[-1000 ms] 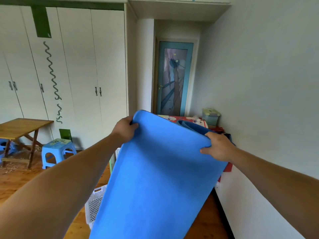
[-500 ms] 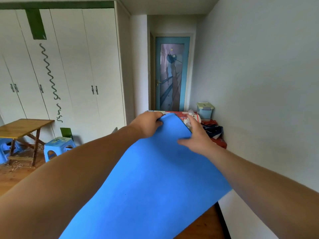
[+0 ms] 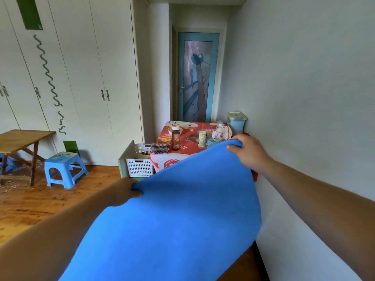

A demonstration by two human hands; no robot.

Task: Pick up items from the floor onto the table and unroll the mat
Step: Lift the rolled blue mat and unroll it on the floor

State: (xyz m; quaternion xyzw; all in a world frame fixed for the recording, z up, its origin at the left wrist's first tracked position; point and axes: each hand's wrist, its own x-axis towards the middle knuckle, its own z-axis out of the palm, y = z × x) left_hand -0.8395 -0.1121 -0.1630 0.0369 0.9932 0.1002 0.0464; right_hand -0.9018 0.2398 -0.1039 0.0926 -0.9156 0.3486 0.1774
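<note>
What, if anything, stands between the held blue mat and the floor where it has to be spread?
Nothing visible between the hands and the blue mat: left hand and right hand each hold a far corner. Ahead, the cloth-covered table and white basket stand at its far edge. The floor beneath is hidden.

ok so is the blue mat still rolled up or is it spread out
Spread out. The blue mat hangs as one open sheet, with no roll visible, held at its far edge by the left hand and right hand.
</note>
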